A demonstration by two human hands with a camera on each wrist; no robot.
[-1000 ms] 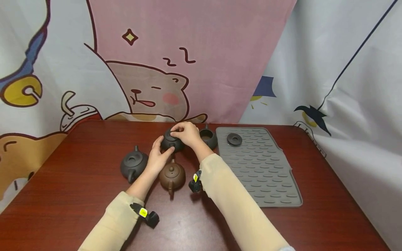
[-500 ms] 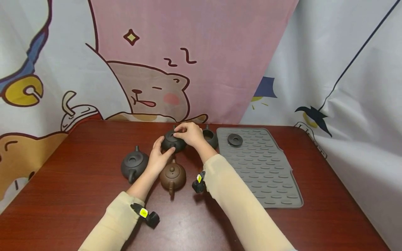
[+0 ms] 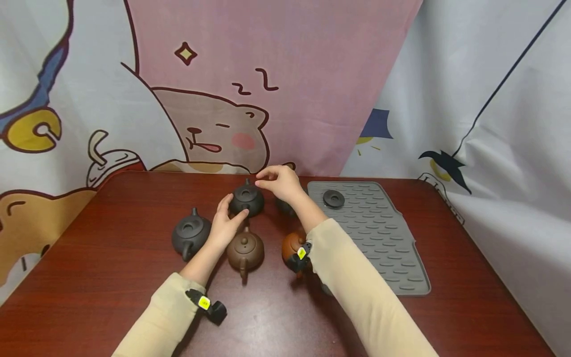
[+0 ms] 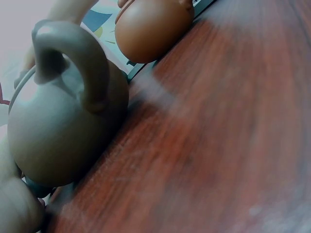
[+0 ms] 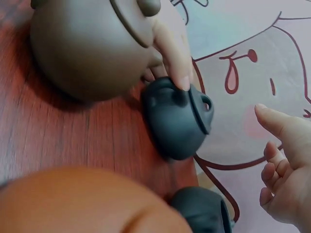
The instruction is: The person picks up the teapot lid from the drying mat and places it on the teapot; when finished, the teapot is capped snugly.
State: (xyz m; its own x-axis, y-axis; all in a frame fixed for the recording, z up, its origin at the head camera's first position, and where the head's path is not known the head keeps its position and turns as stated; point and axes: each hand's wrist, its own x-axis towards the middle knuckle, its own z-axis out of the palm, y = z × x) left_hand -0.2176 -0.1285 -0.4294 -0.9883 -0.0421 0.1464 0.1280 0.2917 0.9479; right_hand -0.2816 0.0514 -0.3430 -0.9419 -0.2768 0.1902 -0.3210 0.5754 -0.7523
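**Steadying the dark teapot while its lid is left seated**

Holding the dark teapot (image 3: 247,199) from its near left side, the left hand (image 3: 225,223) is seen with thumb and fingers curled against the body of the pot, so the pot is gripped rather than merely touched. The pot stands on the red-brown table (image 3: 89,258), at the far middle of the group, with its lid and knob in place on top. The right hand (image 3: 281,182) is held just above and to the right of the knob, its fingers loosely bent and nothing pinched between them; in the right wrist view a clear gap is shown between those fingertips and the pot.

For the step to be done well, the pot should be kept pressed lightly to the table by the left hand, so that it is not tipped or slid toward the brown teapot (image 3: 245,250) just in front of it. The right forearm passes close over the orange teapot (image 3: 291,246) and another dark pot (image 3: 283,205) behind it; the sleeve should be kept high enough that neither is knocked. A grey teapot (image 3: 190,234) stands to the left, near the left wrist, and calls for the same care.

A loose lid (image 3: 333,198) lies at the far end of the grey mat (image 3: 379,248) on the right, well apart from both hands.
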